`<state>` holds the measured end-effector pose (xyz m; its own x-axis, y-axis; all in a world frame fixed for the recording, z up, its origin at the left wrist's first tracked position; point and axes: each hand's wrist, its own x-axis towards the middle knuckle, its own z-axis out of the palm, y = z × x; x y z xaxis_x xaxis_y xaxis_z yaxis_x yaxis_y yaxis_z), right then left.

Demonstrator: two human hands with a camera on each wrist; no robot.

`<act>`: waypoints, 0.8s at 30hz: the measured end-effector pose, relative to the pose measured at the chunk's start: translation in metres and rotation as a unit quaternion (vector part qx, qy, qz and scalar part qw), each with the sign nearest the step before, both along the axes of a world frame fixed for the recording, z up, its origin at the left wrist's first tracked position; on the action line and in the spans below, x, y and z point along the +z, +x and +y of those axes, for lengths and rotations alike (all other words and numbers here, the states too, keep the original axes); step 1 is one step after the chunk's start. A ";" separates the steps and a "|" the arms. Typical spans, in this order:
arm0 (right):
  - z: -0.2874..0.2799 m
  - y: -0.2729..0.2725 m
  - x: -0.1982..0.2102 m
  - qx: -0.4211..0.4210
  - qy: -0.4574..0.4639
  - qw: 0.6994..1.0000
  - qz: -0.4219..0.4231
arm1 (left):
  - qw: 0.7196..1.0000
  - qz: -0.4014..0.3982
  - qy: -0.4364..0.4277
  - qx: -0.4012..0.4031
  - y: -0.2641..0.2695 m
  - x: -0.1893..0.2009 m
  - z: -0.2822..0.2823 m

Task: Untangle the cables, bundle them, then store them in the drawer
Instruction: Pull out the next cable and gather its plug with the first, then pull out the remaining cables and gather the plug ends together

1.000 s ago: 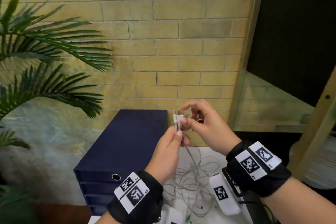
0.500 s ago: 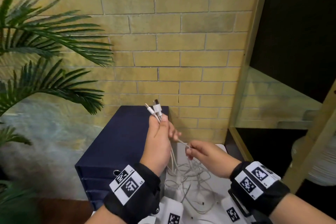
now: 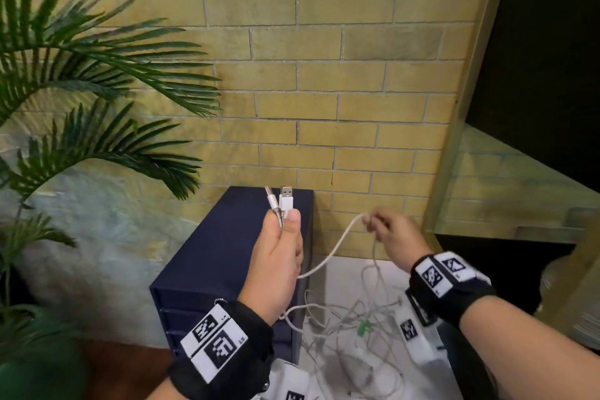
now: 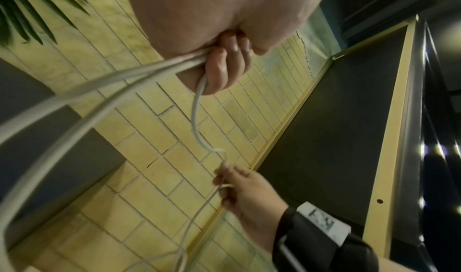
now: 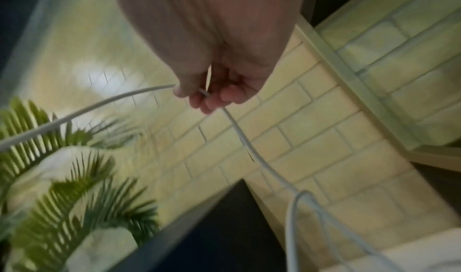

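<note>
Right hand now higher, against brick wall.

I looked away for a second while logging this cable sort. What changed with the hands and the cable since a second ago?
The right hand let go near the plugs, dropped, then slid out rightward along the white cable, drawing it into a slack span. The left hand took over both plug ends and still grips them upright. The tangled pile and blue drawer unit stayed put.
</note>
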<state>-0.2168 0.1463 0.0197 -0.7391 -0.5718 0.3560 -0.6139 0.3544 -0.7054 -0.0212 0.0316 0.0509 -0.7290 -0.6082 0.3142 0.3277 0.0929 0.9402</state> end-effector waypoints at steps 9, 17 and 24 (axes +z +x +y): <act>-0.004 -0.041 0.026 -0.030 0.074 0.990 0.118 | 0.999 0.025 -0.005 0.036 0.006 0.013 -0.009; 0.010 -0.051 0.032 -0.061 0.107 0.992 -0.020 | 0.998 0.038 -0.004 0.059 0.009 0.013 -0.015; 0.024 -0.043 0.012 0.081 0.237 0.960 -0.124 | 0.995 0.000 -0.037 0.095 0.012 0.004 -0.029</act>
<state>-0.2599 0.1700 0.0318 -0.6555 -0.7408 -0.1468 -0.5224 0.5852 -0.6202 -0.0089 0.0026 0.0553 -0.6032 -0.7097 0.3640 0.2982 0.2226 0.9282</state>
